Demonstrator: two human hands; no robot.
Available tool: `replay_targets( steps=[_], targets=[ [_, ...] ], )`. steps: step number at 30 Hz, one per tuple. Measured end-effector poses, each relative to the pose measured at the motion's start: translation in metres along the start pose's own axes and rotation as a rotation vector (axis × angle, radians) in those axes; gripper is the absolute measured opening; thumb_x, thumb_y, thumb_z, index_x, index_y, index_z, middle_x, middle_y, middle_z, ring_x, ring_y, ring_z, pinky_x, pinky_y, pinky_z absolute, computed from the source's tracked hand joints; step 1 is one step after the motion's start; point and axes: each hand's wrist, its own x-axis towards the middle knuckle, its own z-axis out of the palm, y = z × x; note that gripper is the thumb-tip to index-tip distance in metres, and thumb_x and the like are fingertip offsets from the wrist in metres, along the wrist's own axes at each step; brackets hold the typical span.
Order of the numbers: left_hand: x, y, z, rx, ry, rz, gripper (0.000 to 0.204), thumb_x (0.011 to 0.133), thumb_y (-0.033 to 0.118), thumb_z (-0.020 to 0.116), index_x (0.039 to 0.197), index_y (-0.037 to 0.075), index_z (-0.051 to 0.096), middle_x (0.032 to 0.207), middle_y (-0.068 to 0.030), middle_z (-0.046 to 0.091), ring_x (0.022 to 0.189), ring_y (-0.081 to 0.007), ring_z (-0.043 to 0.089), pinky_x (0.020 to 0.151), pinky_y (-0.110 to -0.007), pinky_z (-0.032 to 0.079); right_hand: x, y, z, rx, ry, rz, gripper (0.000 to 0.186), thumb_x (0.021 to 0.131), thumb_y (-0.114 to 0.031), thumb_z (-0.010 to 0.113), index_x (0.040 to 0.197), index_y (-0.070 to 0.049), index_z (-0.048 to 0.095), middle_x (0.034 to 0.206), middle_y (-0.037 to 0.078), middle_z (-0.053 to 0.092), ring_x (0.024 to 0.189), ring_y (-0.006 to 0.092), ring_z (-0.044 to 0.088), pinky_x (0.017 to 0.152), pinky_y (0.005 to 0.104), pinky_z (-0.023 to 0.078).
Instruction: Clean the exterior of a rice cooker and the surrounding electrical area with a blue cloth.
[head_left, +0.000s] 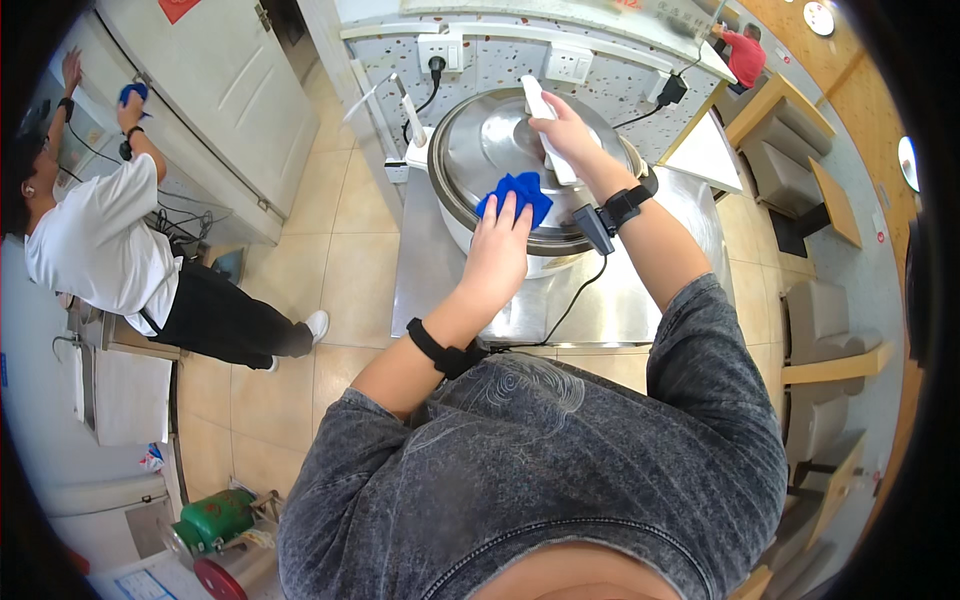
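A large round steel cooker [470,135] with a metal lid stands on a steel table [420,290]. My right hand [568,135] is closed on the white bar handle [556,165] across the lid. My left hand [496,250] presses a blue cloth [527,192] onto the lid's near left part, its fingertips resting on the cloth. A black device [595,232] with a cable is strapped near my right wrist, and the cable runs down over the table.
A co-worker [100,230] in a white top holds a blue cloth by cabinet doors at left. Wall sockets [570,62] with plugs sit behind the cooker. A green gas cylinder [215,520] is at lower left. Chairs, small tables and a person [745,55] in red are at right.
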Motion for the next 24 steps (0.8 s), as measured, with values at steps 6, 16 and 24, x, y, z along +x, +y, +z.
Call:
replay_targets(
  steps=[6,16,24],
  targets=[
    [-0.013,0.010,-0.001,-0.060,-0.082,0.047,0.057,0.075,-0.010,0.050,0.131,0.000,0.053,0.143,-0.0263,0.043,0.134,-0.0482,0.036,0.112,-0.047,0.034,0.005,-0.002,0.041,0.344,0.449,0.092,0.077,0.085,-0.003,0.062,0.151,-0.003,0.021,0.138,0.020,0.048,0.120,0.0277,0.052,0.100,0.0392,0.043],
    [-0.002,0.033,-0.006,-0.171,-0.078,0.101,0.042,0.084,-0.002,0.049,0.124,-0.003,0.058,0.139,-0.0266,0.048,0.131,-0.0434,0.042,0.112,-0.044,0.034,-0.040,-0.008,0.003,0.507,0.394,0.003,0.052,0.092,-0.017,0.059,0.139,0.000,0.043,0.124,0.017,0.059,0.116,0.0259,0.055,0.100,0.0349,0.041],
    [0.044,0.076,-0.001,-0.876,0.106,-0.108,0.049,0.099,0.009,0.044,0.144,-0.007,0.035,0.146,-0.0243,0.042,0.137,-0.0320,0.040,0.113,-0.035,0.030,-0.186,0.048,-0.033,1.000,0.233,0.050,0.017,0.103,-0.025,0.047,0.107,-0.009,0.052,0.104,0.005,0.058,0.097,0.0165,0.058,0.087,0.0361,0.050]
  ],
)
